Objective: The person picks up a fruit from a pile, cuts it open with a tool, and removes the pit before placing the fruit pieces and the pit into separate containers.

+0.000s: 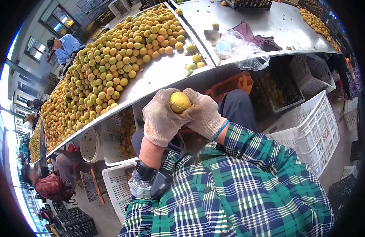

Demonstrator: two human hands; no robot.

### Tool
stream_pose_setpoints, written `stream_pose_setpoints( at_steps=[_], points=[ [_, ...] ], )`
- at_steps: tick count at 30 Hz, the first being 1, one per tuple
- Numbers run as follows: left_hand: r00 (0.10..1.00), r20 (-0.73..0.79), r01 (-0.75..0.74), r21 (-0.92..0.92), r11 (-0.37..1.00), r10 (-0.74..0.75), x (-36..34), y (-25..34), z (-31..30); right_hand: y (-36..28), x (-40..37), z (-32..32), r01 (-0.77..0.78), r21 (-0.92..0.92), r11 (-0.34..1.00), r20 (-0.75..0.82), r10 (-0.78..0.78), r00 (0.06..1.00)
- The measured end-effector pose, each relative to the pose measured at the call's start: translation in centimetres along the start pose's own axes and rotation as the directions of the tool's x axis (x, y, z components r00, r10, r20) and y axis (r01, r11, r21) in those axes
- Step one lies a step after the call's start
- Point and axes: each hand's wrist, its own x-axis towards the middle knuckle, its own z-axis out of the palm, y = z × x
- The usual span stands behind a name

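Both of my hands are in knitted work gloves and meet in front of my lap. Between them is one yellow apricot (pixel 179 102), with a thin pale line across its lower side. My left hand (pixel 162 116) is curled round the fruit from the left. From the right, my right hand (pixel 204 115) closes against the same fruit, its fingertips partly hidden. Just beyond my hands, a large heap of apricots (pixel 111 59), yellow to orange with some greenish ones, covers much of the metal sorting table (pixel 151 77).
Several loose fruits (pixel 196 59) lie near the table corner. A plastic bag (pixel 241 49) and dark cloth (pixel 255 35) rest on the right-hand tabletop. White crates (pixel 308 130) stand right, another crate (pixel 115 185) left, a bucket (pixel 91 144) under the table. Other people (pixel 68 45) sit along the left.
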Motion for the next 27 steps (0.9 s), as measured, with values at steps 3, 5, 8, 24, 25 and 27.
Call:
stream_pose_setpoints(
  at_steps=[3,5,8,24,25,27],
  points=[
    [0.998,-0.029,0.044,-0.097,0.994,-0.047,-0.7,-0.2,0.6,-0.3,0.1,-0.1,-0.068,-0.055,0.996,0.124,0.074,0.990],
    [0.985,-0.026,0.164,-0.187,0.968,-0.172,-1.0,-0.4,0.8,-0.8,0.1,-0.3,-0.120,-0.054,0.991,0.198,0.128,0.972],
    [0.978,-0.012,0.203,-0.169,0.965,-0.208,-1.1,-0.3,0.3,-0.8,0.1,0.0,-0.131,-0.028,0.991,0.275,0.134,0.952],
    [0.957,-0.009,0.232,-0.572,0.786,-0.289,-2.6,0.1,0.7,-1.7,-0.6,-1.4,-0.043,0.073,0.996,0.138,0.032,0.990],
    [0.954,-0.019,0.238,-0.557,0.796,-0.299,-2.4,0.3,0.9,-1.2,-0.6,-1.2,-0.049,0.034,0.998,0.140,0.043,0.989],
    [0.949,-0.016,0.245,-0.588,0.771,-0.313,-2.4,0.3,1.3,-0.8,-0.5,-1.6,-0.070,-0.023,0.997,0.192,0.073,0.979]
  ],
)
